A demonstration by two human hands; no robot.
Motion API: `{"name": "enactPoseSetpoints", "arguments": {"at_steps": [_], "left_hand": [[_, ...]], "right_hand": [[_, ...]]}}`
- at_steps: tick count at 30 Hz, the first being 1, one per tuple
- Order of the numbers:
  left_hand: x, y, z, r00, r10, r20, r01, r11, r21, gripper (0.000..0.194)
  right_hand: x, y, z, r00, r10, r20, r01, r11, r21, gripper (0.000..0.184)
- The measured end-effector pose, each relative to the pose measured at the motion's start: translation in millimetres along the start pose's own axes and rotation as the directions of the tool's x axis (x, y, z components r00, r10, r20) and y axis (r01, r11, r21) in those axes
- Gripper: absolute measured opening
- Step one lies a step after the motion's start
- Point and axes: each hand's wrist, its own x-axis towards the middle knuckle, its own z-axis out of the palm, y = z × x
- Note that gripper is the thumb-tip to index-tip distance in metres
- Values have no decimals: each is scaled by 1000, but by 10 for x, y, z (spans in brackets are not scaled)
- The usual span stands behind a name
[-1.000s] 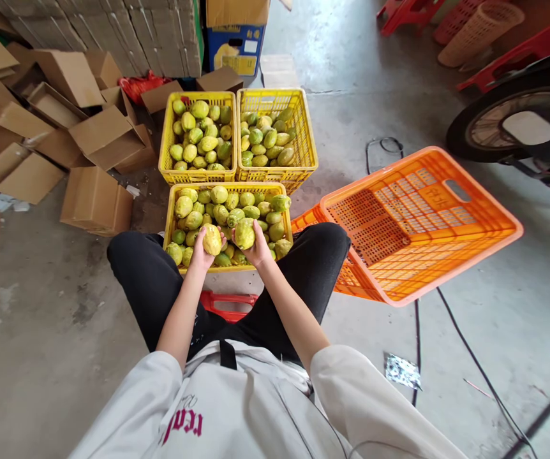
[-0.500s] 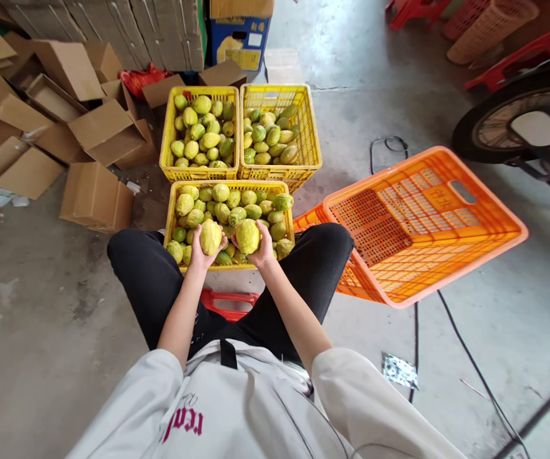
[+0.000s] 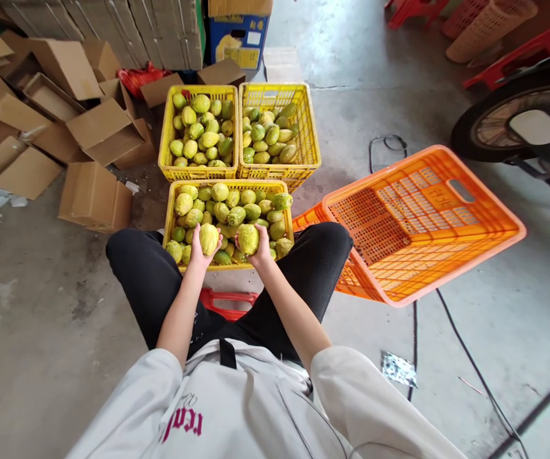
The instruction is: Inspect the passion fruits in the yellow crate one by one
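I sit with my knees apart over a yellow crate (image 3: pixel 172 203) heaped with several yellow-green fruits. My left hand (image 3: pixel 197 256) is closed round one yellow fruit (image 3: pixel 208 238), held just above the near edge of the crate. My right hand (image 3: pixel 260 251) grips a second, greener fruit (image 3: pixel 248 239) beside it. The two fruits are held side by side, a little apart. Both forearms reach forward between my black-trousered legs.
Two more yellow crates of fruit, the left (image 3: pixel 166 146) and the right (image 3: pixel 309 137), stand behind. A tilted orange crate (image 3: pixel 471 248) with nothing in it leans at my right knee. Cardboard boxes (image 3: pixel 94 197) litter the left floor. A motorbike wheel (image 3: pixel 509 127) and cables lie right. A red stool (image 3: pixel 227 301) is under me.
Both hands have turned their fruits slightly and sunk a little towards the crate; otherwise the scene is the same.
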Motion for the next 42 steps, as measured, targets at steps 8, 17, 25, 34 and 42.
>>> {"name": "enactPoseSetpoints", "arguments": {"at_steps": [8, 17, 25, 34, 42], "left_hand": [[-25, -7, 2, 992, 122, 45, -119, 991, -58, 52], [20, -60, -24, 987, 129, 95, -123, 990, -63, 26], [82, -72, -37, 988, 91, -122, -92, 996, -4, 7], [13, -38, -33, 999, -32, -11, 32, 999, 35, 24], [-20, -14, 5, 998, 54, -21, -53, 995, 79, 25]], "right_hand": [[-87, -35, 82, 995, -34, 90, 32, 999, 30, 29], [-88, -59, 87, 989, 27, 145, -30, 999, 17, 25], [-43, 27, 69, 999, 53, 14, -53, 999, -15, 16], [31, 1, 2, 993, 24, -114, -16, 997, 73, 27], [29, -100, -19, 997, -72, 5, 72, 997, 10, 38]]}}
